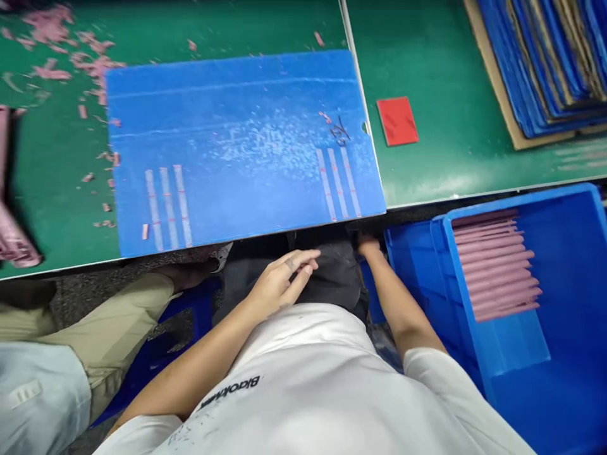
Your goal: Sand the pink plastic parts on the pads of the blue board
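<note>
My left hand [288, 278] rests over my lap, its fingers stretched out to the right with nothing in them. Low beside my right thigh is my right hand [368, 244], just under the table edge; its fingers are mostly hidden. In front of me a blue board [251, 189] lies on the green table [427, 170], with pale strips on its left and right sides and whitish crumbs in the middle. A red square [398, 121] lies to the right of the board.
At right a blue crate [559, 392] holds several pink rods [500, 272]. Blue sheets [535, 76] are stacked at the back right. Pink scraps [50, 25] litter the back left, and pink pieces [14, 234] lie at the left edge. A seated person [38, 392] is at my left.
</note>
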`<state>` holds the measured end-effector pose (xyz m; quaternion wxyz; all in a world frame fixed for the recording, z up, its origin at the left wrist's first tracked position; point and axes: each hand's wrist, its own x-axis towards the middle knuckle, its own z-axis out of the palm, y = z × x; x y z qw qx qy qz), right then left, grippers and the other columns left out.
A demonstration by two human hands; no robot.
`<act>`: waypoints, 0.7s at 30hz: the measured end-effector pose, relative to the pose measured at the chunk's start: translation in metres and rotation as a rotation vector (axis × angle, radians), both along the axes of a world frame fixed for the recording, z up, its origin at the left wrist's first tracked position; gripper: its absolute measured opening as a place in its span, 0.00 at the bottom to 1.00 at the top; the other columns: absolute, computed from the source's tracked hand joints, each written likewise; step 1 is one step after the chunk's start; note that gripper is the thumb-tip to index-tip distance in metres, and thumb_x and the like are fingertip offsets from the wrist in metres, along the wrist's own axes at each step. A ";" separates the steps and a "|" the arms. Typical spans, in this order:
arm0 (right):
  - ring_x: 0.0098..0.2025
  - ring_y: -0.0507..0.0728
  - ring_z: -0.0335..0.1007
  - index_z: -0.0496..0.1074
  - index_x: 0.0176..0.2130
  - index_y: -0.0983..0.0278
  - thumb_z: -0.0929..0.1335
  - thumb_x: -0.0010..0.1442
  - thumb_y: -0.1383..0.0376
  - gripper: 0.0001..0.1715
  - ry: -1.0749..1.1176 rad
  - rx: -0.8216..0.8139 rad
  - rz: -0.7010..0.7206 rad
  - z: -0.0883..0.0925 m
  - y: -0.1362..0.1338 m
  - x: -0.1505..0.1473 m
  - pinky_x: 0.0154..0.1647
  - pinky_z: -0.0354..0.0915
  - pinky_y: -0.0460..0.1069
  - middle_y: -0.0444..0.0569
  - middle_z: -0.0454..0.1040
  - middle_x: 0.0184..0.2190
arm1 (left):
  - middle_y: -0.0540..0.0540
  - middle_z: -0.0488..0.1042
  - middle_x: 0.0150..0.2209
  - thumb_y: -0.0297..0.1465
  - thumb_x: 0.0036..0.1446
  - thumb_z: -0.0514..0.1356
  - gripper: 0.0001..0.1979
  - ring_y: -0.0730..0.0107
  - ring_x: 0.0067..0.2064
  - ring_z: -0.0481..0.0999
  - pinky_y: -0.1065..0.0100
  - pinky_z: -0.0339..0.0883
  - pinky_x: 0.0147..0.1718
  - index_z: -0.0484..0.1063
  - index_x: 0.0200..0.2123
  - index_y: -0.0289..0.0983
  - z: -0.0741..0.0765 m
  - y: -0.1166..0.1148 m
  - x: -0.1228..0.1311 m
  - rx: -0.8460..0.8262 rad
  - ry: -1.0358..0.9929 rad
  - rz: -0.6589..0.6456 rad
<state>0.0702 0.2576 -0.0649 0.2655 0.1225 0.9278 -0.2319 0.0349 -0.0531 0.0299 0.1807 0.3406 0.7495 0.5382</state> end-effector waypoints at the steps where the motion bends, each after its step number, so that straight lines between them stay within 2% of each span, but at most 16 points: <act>1: 0.57 0.73 0.84 0.82 0.60 0.61 0.62 0.80 0.48 0.29 -0.008 0.014 -0.013 0.006 0.000 0.000 0.60 0.78 0.72 0.66 0.86 0.54 | 0.43 0.86 0.47 0.30 0.81 0.59 0.18 0.63 0.45 0.87 0.61 0.84 0.48 0.79 0.67 0.47 0.012 -0.004 -0.004 0.028 0.078 0.000; 3: 0.57 0.75 0.85 0.84 0.55 0.62 0.61 0.80 0.50 0.29 -0.033 0.017 -0.018 0.026 0.001 0.007 0.60 0.78 0.72 0.67 0.87 0.54 | 0.43 0.87 0.48 0.28 0.80 0.59 0.19 0.59 0.49 0.88 0.57 0.83 0.53 0.80 0.66 0.48 0.033 -0.014 -0.018 0.027 0.272 0.040; 4: 0.57 0.74 0.86 0.85 0.53 0.61 0.61 0.81 0.50 0.28 -0.039 -0.025 0.008 0.042 0.002 0.014 0.61 0.79 0.70 0.64 0.87 0.54 | 0.41 0.88 0.51 0.28 0.80 0.60 0.19 0.56 0.52 0.88 0.54 0.82 0.57 0.80 0.67 0.47 0.041 -0.020 -0.027 -0.027 0.371 0.079; 6: 0.55 0.71 0.88 0.86 0.51 0.58 0.64 0.80 0.48 0.26 -0.019 -0.225 0.088 0.081 0.007 0.031 0.60 0.82 0.64 0.56 0.89 0.52 | 0.37 0.86 0.60 0.33 0.81 0.59 0.20 0.49 0.64 0.85 0.48 0.76 0.68 0.79 0.70 0.43 0.053 -0.032 -0.050 -0.224 0.506 0.166; 8: 0.54 0.69 0.90 0.88 0.50 0.53 0.66 0.79 0.45 0.24 0.092 -0.456 0.140 0.123 0.013 0.042 0.59 0.85 0.64 0.51 0.90 0.51 | 0.34 0.78 0.71 0.39 0.83 0.56 0.26 0.44 0.76 0.74 0.44 0.65 0.77 0.74 0.76 0.40 0.058 -0.049 -0.080 -0.442 0.533 0.238; 10: 0.58 0.73 0.88 0.88 0.55 0.47 0.66 0.79 0.46 0.22 0.334 -0.434 0.111 0.157 0.019 0.034 0.64 0.83 0.70 0.49 0.89 0.55 | 0.33 0.66 0.80 0.44 0.84 0.52 0.32 0.42 0.84 0.61 0.42 0.53 0.83 0.64 0.82 0.36 0.058 -0.070 -0.115 -0.615 0.497 0.299; 11: 0.63 0.75 0.85 0.86 0.61 0.44 0.66 0.79 0.47 0.23 0.467 -0.332 0.086 0.168 0.019 0.021 0.69 0.80 0.74 0.48 0.87 0.60 | 0.32 0.60 0.83 0.45 0.84 0.50 0.35 0.41 0.86 0.54 0.41 0.48 0.84 0.60 0.84 0.35 0.057 -0.082 -0.134 -0.685 0.476 0.338; 12: 0.70 0.77 0.80 0.82 0.68 0.42 0.65 0.79 0.46 0.26 0.573 -0.214 0.073 0.174 0.016 0.002 0.74 0.75 0.77 0.47 0.83 0.66 | 0.32 0.55 0.85 0.47 0.84 0.49 0.38 0.40 0.87 0.49 0.41 0.44 0.84 0.55 0.86 0.34 0.055 -0.093 -0.152 -0.744 0.453 0.372; 14: 0.82 0.81 0.62 0.66 0.81 0.41 0.64 0.79 0.42 0.38 0.647 -0.040 0.106 0.176 0.006 -0.048 0.82 0.62 0.82 0.46 0.69 0.79 | 0.30 0.46 0.87 0.51 0.83 0.47 0.42 0.38 0.88 0.41 0.39 0.38 0.85 0.49 0.87 0.31 0.050 -0.110 -0.183 -0.824 0.393 0.384; 16: 0.87 0.83 0.44 0.53 0.86 0.47 0.62 0.78 0.37 0.48 0.561 0.021 0.182 0.166 -0.007 -0.099 0.86 0.49 0.85 0.48 0.54 0.86 | 0.30 0.41 0.88 0.53 0.83 0.46 0.45 0.37 0.89 0.38 0.38 0.33 0.84 0.45 0.88 0.29 0.044 -0.120 -0.200 -0.856 0.342 0.317; 17: 0.88 0.84 0.39 0.50 0.87 0.51 0.61 0.78 0.36 0.52 0.504 0.039 0.217 0.159 -0.012 -0.119 0.86 0.44 0.86 0.51 0.49 0.87 | 0.30 0.41 0.88 0.53 0.82 0.46 0.46 0.38 0.89 0.38 0.39 0.33 0.84 0.44 0.88 0.29 0.042 -0.123 -0.202 -0.860 0.325 0.274; 19: 0.89 0.82 0.37 0.49 0.87 0.60 0.59 0.78 0.34 0.55 0.439 0.091 0.259 0.148 -0.019 -0.143 0.87 0.38 0.84 0.58 0.46 0.88 | 0.31 0.41 0.88 0.52 0.82 0.47 0.45 0.40 0.89 0.39 0.40 0.33 0.85 0.44 0.88 0.29 0.040 -0.128 -0.194 -0.855 0.318 0.218; 21: 0.89 0.80 0.41 0.51 0.86 0.66 0.57 0.79 0.35 0.55 0.446 0.149 0.289 0.142 -0.021 -0.142 0.88 0.38 0.81 0.64 0.48 0.87 | 0.32 0.43 0.87 0.50 0.81 0.47 0.44 0.43 0.89 0.41 0.44 0.35 0.85 0.46 0.87 0.28 0.044 -0.135 -0.175 -0.852 0.330 0.202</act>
